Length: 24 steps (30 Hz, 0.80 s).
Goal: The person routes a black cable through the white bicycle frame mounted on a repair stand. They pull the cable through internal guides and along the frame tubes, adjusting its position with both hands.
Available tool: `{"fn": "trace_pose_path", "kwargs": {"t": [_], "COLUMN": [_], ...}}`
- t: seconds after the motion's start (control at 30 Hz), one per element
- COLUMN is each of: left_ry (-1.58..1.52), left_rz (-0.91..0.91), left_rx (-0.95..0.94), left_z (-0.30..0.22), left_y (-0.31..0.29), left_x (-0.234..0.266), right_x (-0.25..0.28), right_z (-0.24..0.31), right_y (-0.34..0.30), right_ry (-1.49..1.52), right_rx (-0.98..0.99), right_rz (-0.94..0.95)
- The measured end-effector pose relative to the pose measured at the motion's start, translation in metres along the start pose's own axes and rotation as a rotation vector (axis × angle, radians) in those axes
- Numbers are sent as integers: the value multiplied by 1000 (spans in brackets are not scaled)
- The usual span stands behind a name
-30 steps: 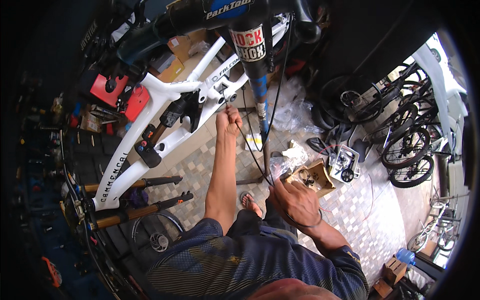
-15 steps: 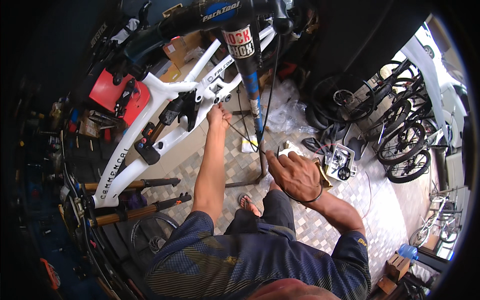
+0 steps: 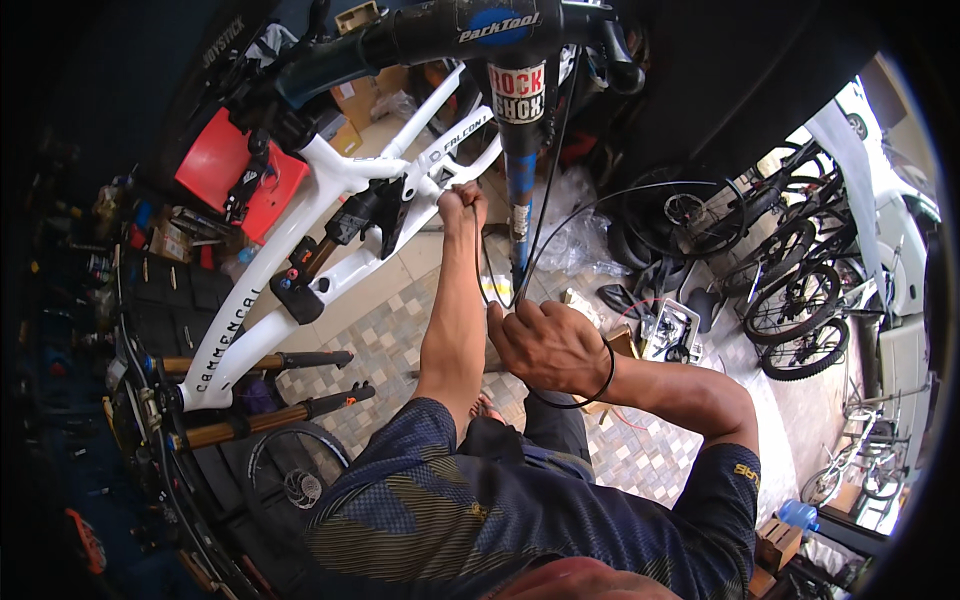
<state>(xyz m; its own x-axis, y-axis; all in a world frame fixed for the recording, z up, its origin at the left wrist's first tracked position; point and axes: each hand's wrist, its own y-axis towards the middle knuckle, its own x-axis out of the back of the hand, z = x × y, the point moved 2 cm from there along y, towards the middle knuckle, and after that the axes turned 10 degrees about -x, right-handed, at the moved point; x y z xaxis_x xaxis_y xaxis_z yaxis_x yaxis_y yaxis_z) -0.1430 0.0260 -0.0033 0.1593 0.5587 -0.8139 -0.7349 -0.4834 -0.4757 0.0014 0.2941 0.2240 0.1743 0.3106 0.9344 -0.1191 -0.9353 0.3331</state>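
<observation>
A white bicycle frame [image 3: 262, 270] hangs tilted from a black repair stand [image 3: 430, 38]. Its black rear shock [image 3: 345, 222] sits inside the frame. Close to the frame's pivot area, my left hand [image 3: 463, 208] is closed around a thin black cable [image 3: 478, 250]; the fingertips are partly hidden. Lower and to the right, my right hand [image 3: 552, 345] is closed on the same cable, below the stand's post [image 3: 518, 190]. From there a length of cable arcs up to the right. More black cable loops under my right wrist.
A red chair [image 3: 225, 165] stands behind the frame at left. Two fork legs [image 3: 245, 365] jut out below it. Clear plastic wrap [image 3: 585, 240] and a white tray of parts [image 3: 672, 332] lie on the tiled floor. Several bicycles [image 3: 800, 290] line the right side.
My right hand has moved left, nearer my left forearm, and the cable between my hands hangs in a slacker loop. A cable end now arcs to the right. The whole view has shifted slightly.
</observation>
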Motion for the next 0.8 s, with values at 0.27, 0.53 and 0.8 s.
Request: {"fn": "trace_pose_path", "kwargs": {"t": [0.27,0.53,0.8], "left_ry": [827,813,500], "left_rz": [-146,55,-179], "left_rx": [-133,9,-136], "left_z": [-2,-16,-66], "left_y": [-60,-129,-70], "left_x": [13,-26,7], "right_x": [11,56,10], "right_z": [7,27,27], "right_y": [-12,-9,27], "right_ry": [-39,-126,-103], "right_rx": [-44,123,140], "right_rz": [67,2,-10]}}
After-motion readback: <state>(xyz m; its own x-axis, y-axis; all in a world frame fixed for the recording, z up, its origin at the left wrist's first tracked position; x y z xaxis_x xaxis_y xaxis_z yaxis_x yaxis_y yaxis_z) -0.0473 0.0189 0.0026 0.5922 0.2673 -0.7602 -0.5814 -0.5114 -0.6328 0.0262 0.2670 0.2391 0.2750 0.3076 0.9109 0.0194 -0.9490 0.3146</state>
